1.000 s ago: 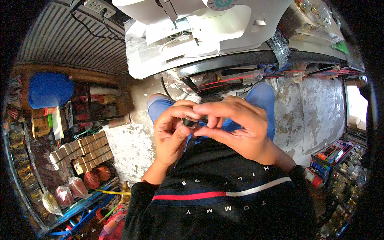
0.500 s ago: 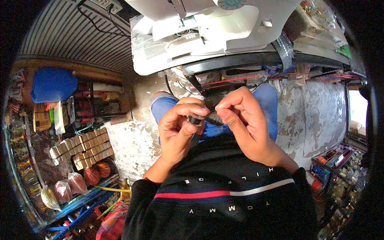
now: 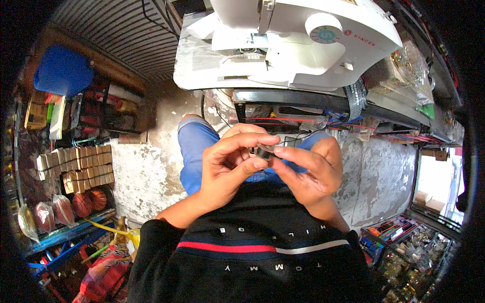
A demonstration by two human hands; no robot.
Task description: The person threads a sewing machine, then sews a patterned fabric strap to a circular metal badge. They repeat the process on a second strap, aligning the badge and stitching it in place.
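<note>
My left hand (image 3: 227, 169) is closed on a small dark round piece with a metallic rim, like a bobbin (image 3: 263, 152), held between thumb and fingers above my lap. The right thumb and forefinger also pinch at its right side, with my right hand (image 3: 313, 169) curled beside the left. Above them a white sewing machine (image 3: 353, 60) with a turquoise dial (image 3: 325, 34) sits on a pale board (image 3: 202, 76). Whether thread runs from the piece I cannot tell.
At left stand shelves with a blue plastic object (image 3: 63, 70), bundled wooden blocks (image 3: 86, 164) and several balls (image 3: 82, 206). A black metal frame edge (image 3: 288, 96) runs under the machine. At lower right is a rack (image 3: 409, 252) of small items.
My right fingers drew back from the piece, then closed onto it again. Both hands shifted rightward in view, the left one's grip continuing. The view has tilted, showing more of the machine.
</note>
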